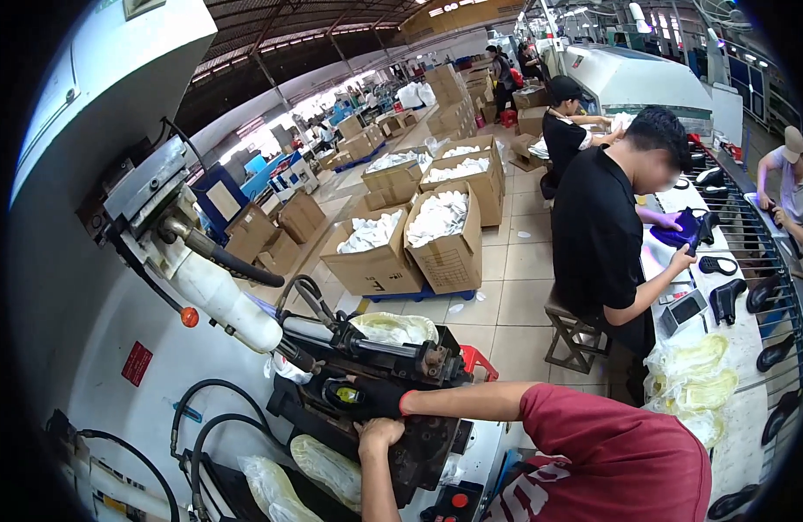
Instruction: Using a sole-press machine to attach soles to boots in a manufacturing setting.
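Observation:
My right hand (380, 398), in a black glove, reaches in from the right under a maroon sleeve. Its fingers close on a black shoe (342, 396) with a yellow-green patch inside, resting in the dark metal machine (427, 448). Just below, my bare left hand (381, 432) is bent against the machine's dark block beside the glove. Its fingertips are hidden, so what it grips cannot be made out. Over the shoe slants a white cylinder arm (227, 300) with a dark rod.
Yellowish plastic-wrapped pieces (327, 465) lie at the machine's near side. Red buttons (459, 500) sit low in front. Black hoses (201, 391) loop at left. Beyond are cartons (372, 261) of white pieces. At right, a co-worker (606, 226) handles a dark shoe beside a conveyor (767, 296).

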Demonstrator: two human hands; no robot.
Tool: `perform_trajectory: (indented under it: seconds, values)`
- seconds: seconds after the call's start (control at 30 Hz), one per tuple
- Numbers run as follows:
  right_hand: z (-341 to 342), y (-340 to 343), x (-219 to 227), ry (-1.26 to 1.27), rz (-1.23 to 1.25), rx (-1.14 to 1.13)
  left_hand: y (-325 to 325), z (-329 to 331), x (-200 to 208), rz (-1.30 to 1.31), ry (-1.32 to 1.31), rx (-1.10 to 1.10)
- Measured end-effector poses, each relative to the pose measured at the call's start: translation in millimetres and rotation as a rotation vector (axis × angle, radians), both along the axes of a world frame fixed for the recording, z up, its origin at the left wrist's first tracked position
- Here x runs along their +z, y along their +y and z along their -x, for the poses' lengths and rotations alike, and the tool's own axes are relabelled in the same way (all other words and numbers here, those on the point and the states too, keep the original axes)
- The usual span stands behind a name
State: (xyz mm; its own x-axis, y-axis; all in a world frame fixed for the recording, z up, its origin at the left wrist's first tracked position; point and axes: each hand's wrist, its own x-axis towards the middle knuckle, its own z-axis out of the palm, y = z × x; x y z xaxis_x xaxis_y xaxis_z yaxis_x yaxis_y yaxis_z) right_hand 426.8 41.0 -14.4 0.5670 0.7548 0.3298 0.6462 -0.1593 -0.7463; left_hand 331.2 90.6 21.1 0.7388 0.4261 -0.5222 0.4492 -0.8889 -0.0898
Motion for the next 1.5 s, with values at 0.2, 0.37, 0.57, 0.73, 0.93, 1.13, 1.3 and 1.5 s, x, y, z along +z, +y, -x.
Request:
perform_trajectory:
  seconds: [0.2,0.37,0.57,0.73,0.93,1.13,1.3,1.5]
  values:
    - [-16.1,-17.3,26.4,0.047,0.174,0.079,-12.4,-9.9,7.3,0.133,0.048,0.027]
    - [-23.9,-8.5,54.5,-0.259,-0.449,-0.086,-27.5,-8.6,8.9,0.166,-0.103,-0.054]
    - [-41.1,-29.4,88.5,0.018,-0.012,-0.153,-26.8,-17.6,2.1,0.153,0.028,-0.018]
    - [-28.6,-89.5,100.0,0.112,-0.095,-0.277,6.4,-18.3,-45.8,0.246,-0.262,-0.092]
    - [79.0,-247.2,153.1,0.097,-0.313,-0.290,3.7,1.3,-33.6,0.100,-0.233,-0.229]
    - [233.0,-350.2,105.0,-0.036,-0.475,-0.430,-141.7,90.2,86.2,2.204,-0.930,0.330]
    - [330.8,-397.6,32.5,-0.435,-0.445,-0.510,-223.4,141.1,85.7,1.707,-1.123,-0.137]
    - [410.1,-450.6,17.7,-0.482,-0.354,-0.678,-285.5,190.8,95.9,1.711,-0.983,-0.404]
